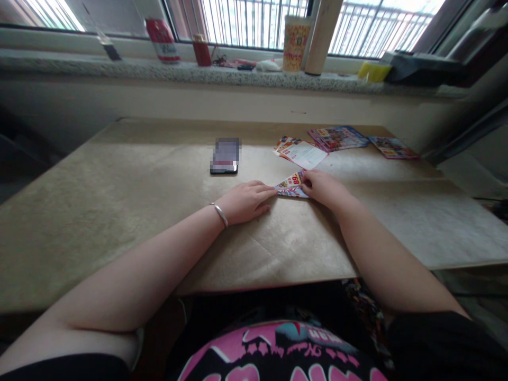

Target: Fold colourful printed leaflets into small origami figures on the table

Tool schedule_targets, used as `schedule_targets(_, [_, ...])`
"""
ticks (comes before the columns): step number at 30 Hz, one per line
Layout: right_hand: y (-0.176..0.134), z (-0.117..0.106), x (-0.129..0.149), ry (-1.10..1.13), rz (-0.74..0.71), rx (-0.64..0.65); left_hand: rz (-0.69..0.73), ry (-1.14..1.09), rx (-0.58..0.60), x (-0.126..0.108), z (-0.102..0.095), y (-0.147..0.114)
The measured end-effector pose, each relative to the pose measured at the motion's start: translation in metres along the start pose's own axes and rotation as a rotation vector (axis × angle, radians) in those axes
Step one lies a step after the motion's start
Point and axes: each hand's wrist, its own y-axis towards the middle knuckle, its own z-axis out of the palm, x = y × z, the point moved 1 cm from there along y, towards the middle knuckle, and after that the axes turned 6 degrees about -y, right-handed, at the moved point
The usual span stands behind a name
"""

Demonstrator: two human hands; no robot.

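Note:
A small folded paper flyer (292,185), printed in colour with a large red number, lies on the table between my hands. My left hand (248,201), a silver bangle at its wrist, rests flat with fingers stretched out, their tips touching the flyer's left corner. At the flyer's right side, my right hand (323,186) pinches its edge between thumb and fingers. The underside of the flyer and part of its right end are hidden. Just beyond it lie several loose flyers (304,153), one with its pale side up.
A phone (225,156) lies left of the flyers on the tan table (138,201). Stacks of colourful flyers (337,137) are at the back right. Along the windowsill stand a red can (162,41), a patterned paper cup (296,45) and a cardboard tube (322,39).

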Motion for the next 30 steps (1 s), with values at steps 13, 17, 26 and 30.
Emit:
schedule_targets(13, [-0.012, -0.018, 0.031, -0.146, -0.298, -0.133, 0.076, 0.020, -0.031, 0.001, 0.005, 0.000])
schedule_targets(17, [-0.010, -0.009, 0.035, -0.056, -0.234, -0.123, 0.073, 0.003, -0.039, 0.000, 0.003, 0.000])
schedule_targets(26, [0.003, 0.010, 0.020, 0.177, -0.118, -0.107, 0.055, -0.004, -0.059, 0.000, 0.001, 0.001])
schedule_targets(30, [0.004, 0.011, 0.021, 0.170, -0.108, -0.093, 0.026, 0.066, -0.106, -0.003, -0.001, 0.002])
